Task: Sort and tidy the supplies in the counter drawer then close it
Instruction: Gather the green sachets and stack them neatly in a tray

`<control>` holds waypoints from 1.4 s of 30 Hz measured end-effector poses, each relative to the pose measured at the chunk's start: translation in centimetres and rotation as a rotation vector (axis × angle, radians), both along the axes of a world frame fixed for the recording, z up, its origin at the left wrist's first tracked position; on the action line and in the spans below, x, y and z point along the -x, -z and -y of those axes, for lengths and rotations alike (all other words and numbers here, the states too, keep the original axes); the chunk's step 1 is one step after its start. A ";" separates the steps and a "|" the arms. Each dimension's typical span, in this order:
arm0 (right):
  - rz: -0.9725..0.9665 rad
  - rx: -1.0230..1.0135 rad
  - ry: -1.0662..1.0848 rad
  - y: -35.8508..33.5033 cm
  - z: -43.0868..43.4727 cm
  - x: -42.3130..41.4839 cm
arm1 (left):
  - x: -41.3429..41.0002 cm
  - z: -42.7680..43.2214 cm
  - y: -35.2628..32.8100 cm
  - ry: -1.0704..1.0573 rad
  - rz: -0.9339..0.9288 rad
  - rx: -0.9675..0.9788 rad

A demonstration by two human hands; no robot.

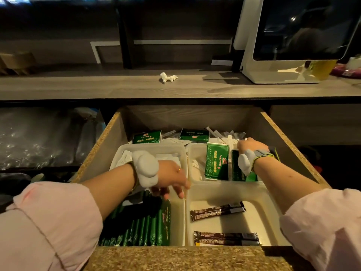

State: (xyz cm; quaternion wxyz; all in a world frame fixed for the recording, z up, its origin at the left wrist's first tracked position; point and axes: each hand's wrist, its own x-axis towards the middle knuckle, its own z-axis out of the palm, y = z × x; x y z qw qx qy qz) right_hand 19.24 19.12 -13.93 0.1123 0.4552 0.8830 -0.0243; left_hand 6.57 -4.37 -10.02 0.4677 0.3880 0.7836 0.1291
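Note:
The counter drawer (287, 145) stands pulled out, holding several white plastic trays. My left hand (172, 178) hovers, fingers spread and pointing down, over the near left tray's row of upright green packets (144, 229). My right hand (248, 146) reaches into the far right of the drawer among white wrapped sticks (226, 134); its fingers are hidden and I cannot tell what they hold. A green packet (216, 163) stands in the far right tray. Two brown sachets (216, 210) lie in the near right tray (261, 194). Loose green packets (146, 136) sit at the back.
A crumpled white tissue (168, 77) lies on the wooden counter (97, 87) above the drawer. A white-framed screen on a stand (283, 73) occupies the counter's right side. Clear plastic bags (39, 137) fill the shelf left of the drawer.

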 end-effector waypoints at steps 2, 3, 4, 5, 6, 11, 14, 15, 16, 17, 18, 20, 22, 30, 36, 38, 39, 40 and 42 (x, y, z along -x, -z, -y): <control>0.017 -0.012 0.010 -0.1 -0.1 0.0 | -0.1 -1.1 -0.3 -0.080 -0.010 -0.152; 0.000 -0.002 0.030 -0.6 -0.2 0.1 | -0.2 -1.6 -0.3 -0.122 -0.013 -0.227; -0.023 0.003 0.043 -1.3 -0.4 0.2 | -0.3 -2.2 -0.3 -0.152 -0.029 -0.298; -0.042 0.014 0.047 -2.5 -0.5 0.2 | -0.4 -2.8 -0.3 -0.170 -0.061 -0.361; -0.071 0.028 0.035 -3.8 -0.7 0.2 | -0.5 -3.3 -0.3 -0.187 -0.098 -0.420; -0.405 0.125 -0.147 -7.8 2.6 0.6 | 0.1 -3.9 0.4 -0.370 -0.069 -0.666; -0.639 0.425 -0.182 -7.4 5.9 1.9 | 0.5 -4.0 0.8 -0.273 -0.171 -0.726; -0.698 0.539 -0.161 -6.9 6.9 2.5 | 0.4 -4.0 0.9 -0.233 -0.151 -0.721; -0.765 0.654 -0.120 -6.2 7.7 3.2 | 0.3 -3.9 1.2 -0.204 -0.126 -0.706; -0.841 0.797 -0.061 -5.8 8.5 3.8 | 0.2 -3.9 1.6 -0.189 -0.124 -0.696; -0.907 0.969 0.003 -5.5 8.9 4.2 | 0.2 -3.9 2.1 -0.188 -0.135 -0.698; -0.949 1.240 0.090 -5.1 8.7 4.7 | 0.4 -4.0 2.5 -0.268 -0.101 -0.715; -0.907 1.161 0.153 -4.2 6.9 4.8 | 1.0 -3.8 2.2 -0.414 -0.001 -0.690; -0.281 0.253 0.054 3.5 3.2 4.3 | 2.1 -2.4 2.6 -0.845 0.760 -0.559; -0.410 0.433 0.268 5.5 4.2 4.7 | 2.6 -2.2 2.8 -0.875 0.717 -0.606; -0.466 0.446 0.329 5.7 4.0 4.7 | 2.6 -2.1 2.6 -0.882 0.711 -0.618; -0.493 0.418 0.321 5.7 3.6 4.8 | 2.7 -2.1 2.5 -0.889 0.709 -0.628; -0.508 0.384 0.290 5.2 3.6 4.9 | 2.8 -2.0 2.4 -0.897 0.703 -0.640; -0.464 0.391 0.213 4.1 3.9 4.5 | 3.0 -2.0 2.3 -0.909 0.688 -0.650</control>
